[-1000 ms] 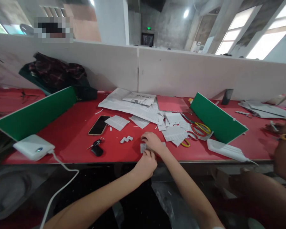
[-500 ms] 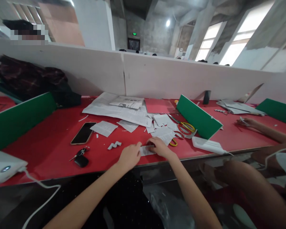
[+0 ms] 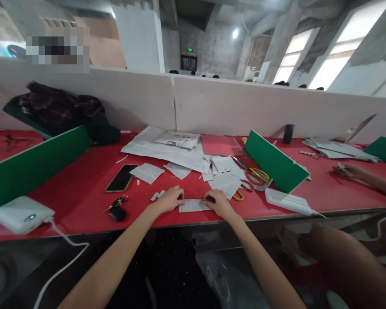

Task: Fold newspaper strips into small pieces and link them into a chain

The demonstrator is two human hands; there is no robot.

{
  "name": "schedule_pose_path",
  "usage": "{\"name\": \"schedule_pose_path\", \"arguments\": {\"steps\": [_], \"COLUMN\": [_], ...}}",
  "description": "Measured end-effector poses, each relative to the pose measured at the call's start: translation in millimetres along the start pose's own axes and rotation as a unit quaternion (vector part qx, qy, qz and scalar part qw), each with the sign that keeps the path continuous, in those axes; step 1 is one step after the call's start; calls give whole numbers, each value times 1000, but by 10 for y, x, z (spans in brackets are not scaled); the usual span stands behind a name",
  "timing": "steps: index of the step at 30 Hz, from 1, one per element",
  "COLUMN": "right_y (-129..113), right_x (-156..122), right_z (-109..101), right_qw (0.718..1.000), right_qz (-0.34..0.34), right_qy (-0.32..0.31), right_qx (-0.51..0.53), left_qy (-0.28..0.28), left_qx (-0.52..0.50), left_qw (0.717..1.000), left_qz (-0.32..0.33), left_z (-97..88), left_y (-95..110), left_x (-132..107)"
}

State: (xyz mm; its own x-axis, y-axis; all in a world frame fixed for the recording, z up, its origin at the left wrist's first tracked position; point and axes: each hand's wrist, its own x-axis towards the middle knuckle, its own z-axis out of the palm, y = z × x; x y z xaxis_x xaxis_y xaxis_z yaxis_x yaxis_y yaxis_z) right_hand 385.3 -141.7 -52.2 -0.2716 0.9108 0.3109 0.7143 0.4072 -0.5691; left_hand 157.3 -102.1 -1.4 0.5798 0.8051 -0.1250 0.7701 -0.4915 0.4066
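Observation:
Near the front edge of the red table lies a folded strip of newspaper [image 3: 193, 206], printed side up. At its left end, my left hand [image 3: 167, 201] is closed, with thumb and fingertips pinching its upper corner. My right hand [image 3: 221, 203] grips the opposite end, its fingers curled over the top edge. Partly behind my left hand is a small zigzag-folded paper piece [image 3: 155, 196]. Cut newspaper squares [image 3: 225, 183] lie in a loose pile beyond my right hand, beside scissors with yellow and red handles [image 3: 257, 175].
A phone [image 3: 121, 178], keys with a black fob [image 3: 117, 213] and a white power bank [image 3: 23, 214] with cable lie left. Large newspaper sheets [image 3: 167, 150] lie behind. Green dividers [image 3: 275, 163] flank the place. At right are a white device [image 3: 287, 201] and another person's hand [image 3: 347, 171].
My hands have moved apart, the left one shifting left along the strip, so more of the newspaper shows between them. The whole view has turned slightly left.

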Motion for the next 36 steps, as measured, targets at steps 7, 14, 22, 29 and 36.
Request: {"name": "schedule_pose_path", "arguments": {"steps": [7,14,22,29,36], "right_y": [63,89,32,53,-12], "right_x": [-36,-173,-269,-303,-376], "right_z": [-122,-213,-124,-127,-156], "right_qw": [998,998,991,989,990], "right_qz": [-36,-33,-63,-67,-95], "right_qy": [-29,-25,1,10,30], "right_qx": [39,-39,-119,-134,-101], "left_qy": [14,58,120,164,177], "left_qx": [-16,8,108,28,128], "left_qw": [999,996,982,983,972], "left_qz": [41,70,95,79,85], "left_z": [71,177,338,416,529], "left_y": [34,44,77,41,91], "left_x": [-44,-116,-275,-332,-402]}}
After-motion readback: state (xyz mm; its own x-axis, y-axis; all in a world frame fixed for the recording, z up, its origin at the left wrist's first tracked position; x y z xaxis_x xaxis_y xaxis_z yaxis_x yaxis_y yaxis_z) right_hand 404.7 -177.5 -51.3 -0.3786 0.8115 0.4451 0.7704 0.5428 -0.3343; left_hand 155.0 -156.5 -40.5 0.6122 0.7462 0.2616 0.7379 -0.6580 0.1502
